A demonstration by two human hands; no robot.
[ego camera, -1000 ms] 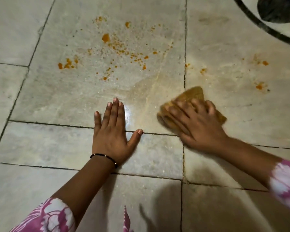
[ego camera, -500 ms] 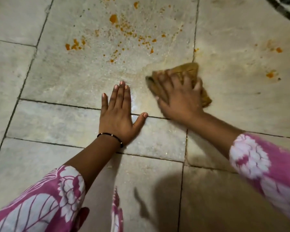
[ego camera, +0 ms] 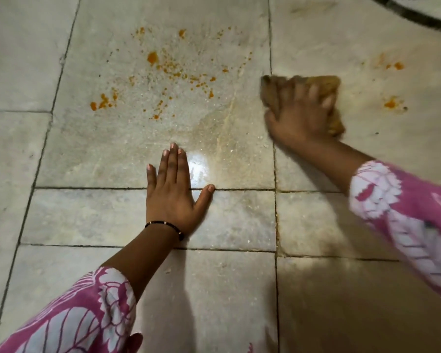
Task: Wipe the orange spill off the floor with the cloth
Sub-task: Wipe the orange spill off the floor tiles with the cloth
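Observation:
Orange spill specks [ego camera: 173,70] lie scattered over a pale stone floor tile [ego camera: 107,146], with a larger blot [ego camera: 152,57] near the top and a cluster [ego camera: 101,104] at the left. Two more orange spots [ego camera: 391,103] sit on the tile to the right. My right hand [ego camera: 299,115] presses a brownish-orange cloth [ego camera: 326,82] flat on the floor, between the main spill and the right spots; the hand is blurred. My left hand [ego camera: 175,194] rests flat on the floor with fingers spread, below the spill and holding nothing.
A wet smeared patch [ego camera: 214,138] with a light glare lies between my hands. Dark grout lines cross the floor. A dark curved band [ego camera: 407,15] runs across the top right corner. Pink flowered sleeves cover both forearms.
My right hand has slid the cloth to the right, from beside the left hand across the vertical grout line. The left hand has stayed planted; the camera view shifted.

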